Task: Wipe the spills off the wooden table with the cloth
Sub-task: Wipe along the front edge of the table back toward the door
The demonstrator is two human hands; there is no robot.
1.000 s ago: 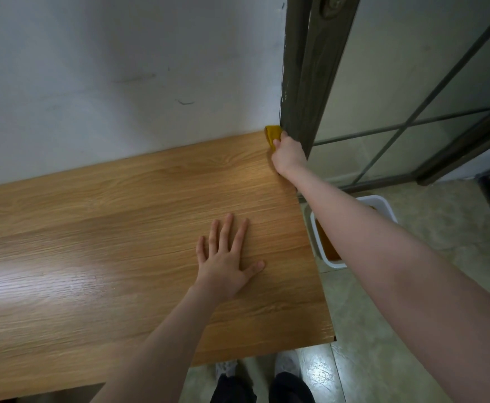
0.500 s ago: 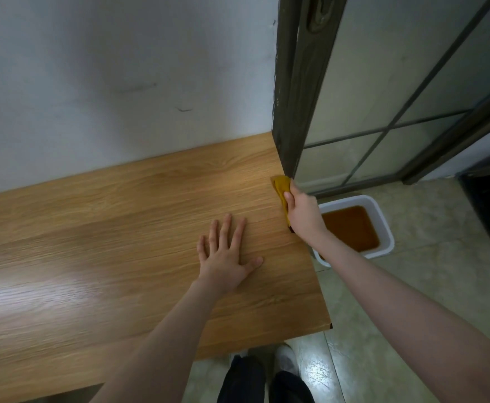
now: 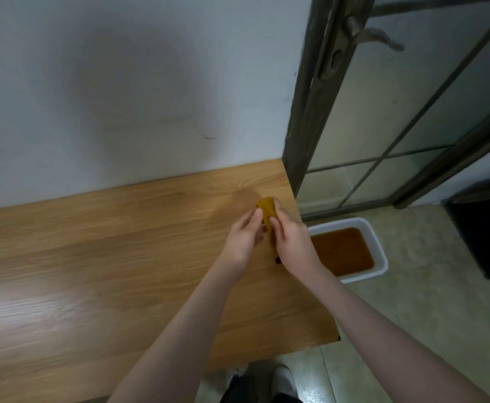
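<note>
Overhead, wooden table [image 3: 92, 257] against wall [image 3: 121, 82]

1 wooden table w/ light oak-grain top [image 3: 98, 271], filling left and centre of frame. 1 mustard-yellow folded cloth [image 3: 268, 216], centre-right. 2 bare hands: left hand [image 3: 243, 239] and right hand [image 3: 291, 242], both gripping the cloth. 1 white rectangular plastic tub of brown liquid [image 3: 379, 251], right of centre. 1 dark metal door handle [image 3: 374, 34], upper right. 2 shoes, bottom centre.
</note>
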